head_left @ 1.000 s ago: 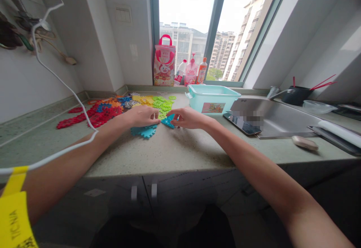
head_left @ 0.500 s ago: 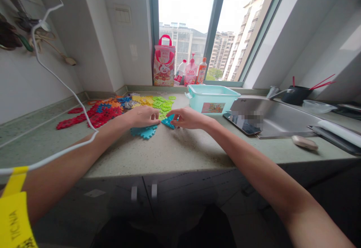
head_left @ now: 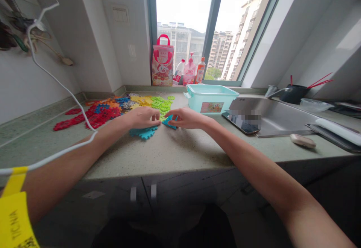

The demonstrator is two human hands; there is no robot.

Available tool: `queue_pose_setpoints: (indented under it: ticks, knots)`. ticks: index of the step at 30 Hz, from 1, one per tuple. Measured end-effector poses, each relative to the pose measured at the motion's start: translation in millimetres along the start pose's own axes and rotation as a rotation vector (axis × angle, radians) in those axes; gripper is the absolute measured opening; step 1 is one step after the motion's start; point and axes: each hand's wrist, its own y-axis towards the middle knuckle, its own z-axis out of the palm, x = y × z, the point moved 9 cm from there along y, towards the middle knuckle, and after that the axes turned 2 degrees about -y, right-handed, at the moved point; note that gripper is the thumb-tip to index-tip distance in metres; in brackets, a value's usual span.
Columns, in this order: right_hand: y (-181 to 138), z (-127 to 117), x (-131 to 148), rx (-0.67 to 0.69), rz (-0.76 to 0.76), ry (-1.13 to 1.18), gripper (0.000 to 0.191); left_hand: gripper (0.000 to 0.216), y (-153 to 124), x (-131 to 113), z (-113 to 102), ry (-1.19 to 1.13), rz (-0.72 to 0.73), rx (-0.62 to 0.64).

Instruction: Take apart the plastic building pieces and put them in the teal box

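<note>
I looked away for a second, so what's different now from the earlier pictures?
Hardly anything: the view has swung slightly, so the window and tub appear a touch further left. Nothing was clearly picked up or let go. The left hand stays by the light-blue toothed plastic, the right hand at the darker blue piece.

Speckled worktop's (head_left: 194, 157) got a messy spread of colourful plastic pieces (head_left: 108, 117), a mint tub (head_left: 211, 98), a phone (head_left: 239, 123).

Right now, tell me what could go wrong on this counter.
The thin white cable crosses in front of the left forearm and might snag. The bright-blue plastic piece at the right hand could slip. The flat black phone lies right by the shiny metal sink; a bump might tip it in.
</note>
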Motion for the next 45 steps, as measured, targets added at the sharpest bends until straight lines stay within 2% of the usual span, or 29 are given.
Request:
queue_pose_setpoints:
  ticks: [31,45]
  knots:
    - [-1.4,0.9,6.7,0.043,-0.01,-0.124,0.033,0.038,-1.6,-3.2,-0.3,-0.006,-0.039,0.049]
    - [-1.3,1.1,5.7,0.057,0.002,-0.095,0.033,0.04,-1.4,-3.9,-1.1,-0.003,-0.041,0.051]
